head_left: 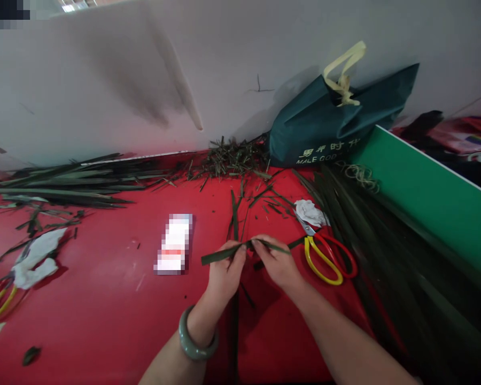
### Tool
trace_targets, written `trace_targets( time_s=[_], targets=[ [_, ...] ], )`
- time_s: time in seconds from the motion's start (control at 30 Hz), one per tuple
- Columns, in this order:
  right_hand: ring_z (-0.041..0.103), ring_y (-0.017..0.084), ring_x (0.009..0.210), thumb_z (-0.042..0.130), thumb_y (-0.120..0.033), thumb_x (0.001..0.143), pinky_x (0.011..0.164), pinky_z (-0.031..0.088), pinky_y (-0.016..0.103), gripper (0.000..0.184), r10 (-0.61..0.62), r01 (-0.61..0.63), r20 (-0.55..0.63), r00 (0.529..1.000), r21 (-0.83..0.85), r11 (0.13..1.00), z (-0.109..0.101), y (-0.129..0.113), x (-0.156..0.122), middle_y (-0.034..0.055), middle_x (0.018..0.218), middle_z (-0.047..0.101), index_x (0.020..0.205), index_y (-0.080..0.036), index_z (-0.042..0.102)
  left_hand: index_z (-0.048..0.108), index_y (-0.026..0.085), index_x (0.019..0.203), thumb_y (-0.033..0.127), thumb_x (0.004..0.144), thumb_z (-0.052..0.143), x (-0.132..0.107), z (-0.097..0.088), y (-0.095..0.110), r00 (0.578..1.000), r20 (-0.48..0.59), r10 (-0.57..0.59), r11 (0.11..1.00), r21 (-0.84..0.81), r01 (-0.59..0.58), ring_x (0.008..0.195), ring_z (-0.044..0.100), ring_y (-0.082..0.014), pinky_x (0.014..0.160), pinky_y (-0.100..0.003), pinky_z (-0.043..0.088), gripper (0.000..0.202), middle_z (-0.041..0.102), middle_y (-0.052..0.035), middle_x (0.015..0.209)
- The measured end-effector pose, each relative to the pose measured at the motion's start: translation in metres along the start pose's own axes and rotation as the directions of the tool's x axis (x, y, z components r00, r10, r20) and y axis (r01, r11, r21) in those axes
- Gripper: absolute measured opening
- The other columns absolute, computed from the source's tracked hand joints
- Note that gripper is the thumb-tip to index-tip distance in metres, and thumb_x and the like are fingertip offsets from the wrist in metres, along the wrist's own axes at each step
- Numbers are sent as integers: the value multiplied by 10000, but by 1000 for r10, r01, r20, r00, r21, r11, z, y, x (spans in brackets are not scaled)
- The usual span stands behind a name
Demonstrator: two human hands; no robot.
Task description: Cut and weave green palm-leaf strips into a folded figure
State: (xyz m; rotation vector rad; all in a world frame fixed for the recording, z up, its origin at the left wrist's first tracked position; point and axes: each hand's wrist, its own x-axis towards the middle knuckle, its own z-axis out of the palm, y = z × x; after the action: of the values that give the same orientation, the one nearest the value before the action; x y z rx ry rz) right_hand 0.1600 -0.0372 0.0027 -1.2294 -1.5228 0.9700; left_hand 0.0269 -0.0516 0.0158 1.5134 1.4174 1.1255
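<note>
Between both hands (250,264), green leaf strip (220,253).

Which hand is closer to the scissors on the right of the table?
Right. The right hand lies just left of the scissors; the left hand is farther left, both pinching a green leaf strip.

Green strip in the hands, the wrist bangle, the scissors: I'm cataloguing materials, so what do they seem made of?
Green strip: plant leaf, perhaps palm or reed; matte, flat and narrow like the leaf piles nearby. Bangle: possibly jade or glass; smooth, pale grey-green, glossy. Scissors: metal blades, with glossy red and yellow handles that look plastic.
</note>
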Motion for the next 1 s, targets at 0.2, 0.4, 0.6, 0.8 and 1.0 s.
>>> trace_targets(
  time_s=[0.2,0.4,0.6,0.8,1.0],
  targets=[
    [520,111,512,527,-393,720,498,431,222,245,208,-170,-100,973,297,940,-3,-5,3,-14,562,522,668,-155,554,552,136,693,317,755,488,4,-1,-1,989,-74,-128,958,-268,104,525,502,-99,523,-220,401,202,542,2,567],
    [504,87,484,561,-366,705,475,419,199,212,245,-198,-44,969,458,867,2,-3,1,-33,527,523,651,-161,561,568,134,730,275,737,530,1,2,0,984,25,-175,838,-522,162,527,507,-84,520,-215,417,147,572,-7,616],
    [504,75,477,554,-360,716,467,415,187,210,249,-179,-84,965,482,858,4,2,2,-37,526,532,655,-161,582,561,135,694,253,720,552,1,2,2,972,101,-210,733,-642,225,487,498,-70,457,-191,389,121,564,2,579],
    [559,111,528,546,-404,708,538,469,239,273,259,-198,-147,955,338,920,-3,10,6,2,586,599,785,-151,616,555,129,686,268,741,529,3,0,3,978,51,-203,802,-565,196,484,496,-65,461,-192,391,152,560,2,588],
    [558,109,513,466,-440,751,527,474,246,333,255,-196,-146,956,326,925,-13,13,11,5,589,599,833,-158,624,545,130,690,293,748,514,2,-1,2,985,16,-171,858,-490,157,496,509,-76,477,-206,408,176,559,-3,599]
  ],
)
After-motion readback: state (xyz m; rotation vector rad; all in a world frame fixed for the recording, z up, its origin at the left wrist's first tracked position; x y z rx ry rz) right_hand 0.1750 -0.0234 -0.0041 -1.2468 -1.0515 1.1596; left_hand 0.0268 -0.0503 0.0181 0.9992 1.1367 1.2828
